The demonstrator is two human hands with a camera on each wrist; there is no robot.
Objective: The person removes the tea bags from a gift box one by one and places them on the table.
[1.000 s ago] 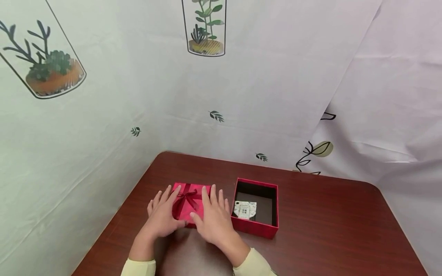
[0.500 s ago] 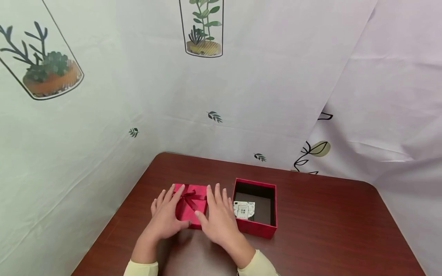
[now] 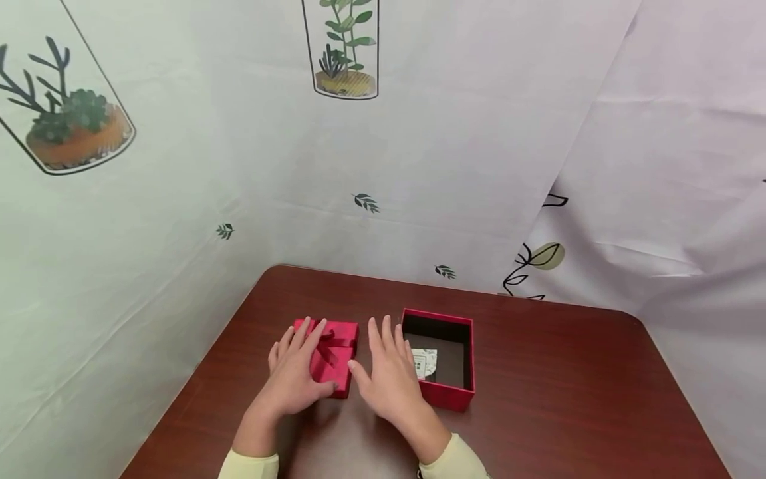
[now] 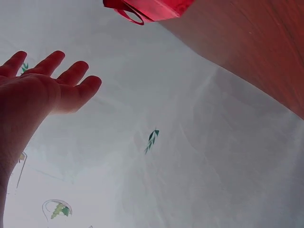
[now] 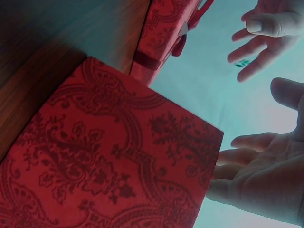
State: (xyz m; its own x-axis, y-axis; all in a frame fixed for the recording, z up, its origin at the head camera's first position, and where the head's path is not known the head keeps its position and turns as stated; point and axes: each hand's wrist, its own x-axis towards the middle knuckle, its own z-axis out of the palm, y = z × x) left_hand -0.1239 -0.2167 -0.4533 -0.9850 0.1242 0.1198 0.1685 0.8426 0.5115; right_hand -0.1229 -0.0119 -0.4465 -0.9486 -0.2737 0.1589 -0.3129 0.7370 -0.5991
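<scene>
A red lid [image 3: 341, 349] with a dark red ribbon bow lies on the table, left of an open red box [image 3: 445, 396] with a dark inside. In the head view my left hand [image 3: 296, 377] spreads over the lid's left side; the left wrist view shows its fingers [image 4: 76, 73] apart from the red lid [image 4: 164, 7]. My right hand [image 3: 390, 380] is held, fingers extended, between lid and box, covering part of the box's left side. A pale printed card [image 3: 426, 364] shows inside the box. The right wrist view shows the box's patterned outer wall [image 5: 109, 152].
The brown wooden table [image 3: 568, 386] extends to the right of the box and has rounded far corners. White cloth [image 3: 287, 153] printed with plants hangs behind the table and along its left side.
My right hand has moved right, from over the lid to beside the open box. My left hand has shifted slightly right over the lid. The whole head view has drifted a little.
</scene>
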